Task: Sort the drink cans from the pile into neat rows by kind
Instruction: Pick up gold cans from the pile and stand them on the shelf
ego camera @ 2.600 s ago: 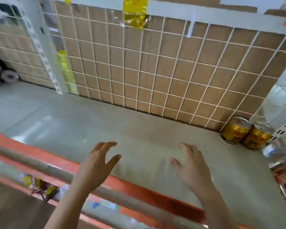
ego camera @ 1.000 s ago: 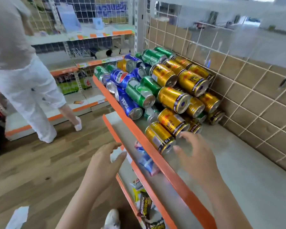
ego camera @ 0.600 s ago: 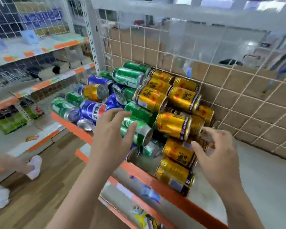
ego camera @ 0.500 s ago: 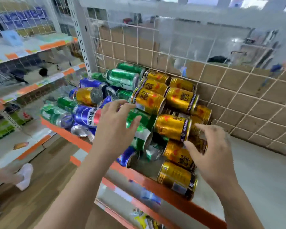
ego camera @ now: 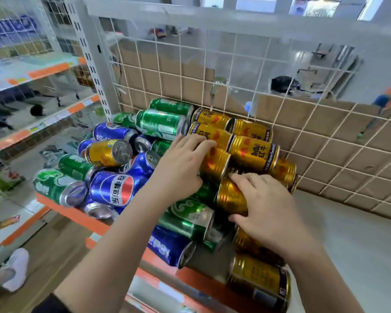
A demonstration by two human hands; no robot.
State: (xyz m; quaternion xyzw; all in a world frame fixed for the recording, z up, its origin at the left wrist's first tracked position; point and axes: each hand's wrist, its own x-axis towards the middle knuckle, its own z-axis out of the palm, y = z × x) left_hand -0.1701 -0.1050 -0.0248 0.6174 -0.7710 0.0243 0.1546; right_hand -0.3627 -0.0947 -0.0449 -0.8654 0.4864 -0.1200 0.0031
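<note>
A jumbled pile of cans lies on its sides on the grey shelf [ego camera: 352, 240]: gold cans [ego camera: 253, 152] toward the back right, green cans [ego camera: 160, 123] and blue Pepsi cans [ego camera: 115, 188] to the left and front. My left hand [ego camera: 181, 170] reaches into the middle of the pile, with its fingers curled over a gold can [ego camera: 216, 166]. Just below and to the right, my right hand [ego camera: 264, 208] grips another gold can [ego camera: 229, 197], fingers on top and thumb underneath.
A white wire grid backed with cardboard [ego camera: 325, 141] closes the shelf behind the pile. The orange front lip [ego camera: 77, 215] runs under the outer cans. One gold can [ego camera: 260, 281] lies alone at the lip. Another person's white shoe [ego camera: 16, 267] is on the wooden floor at the lower left.
The view swung from the shelf's bare stretch to the pile. Both hands moved forward from open in the air onto the pile, and each now holds a gold can.
</note>
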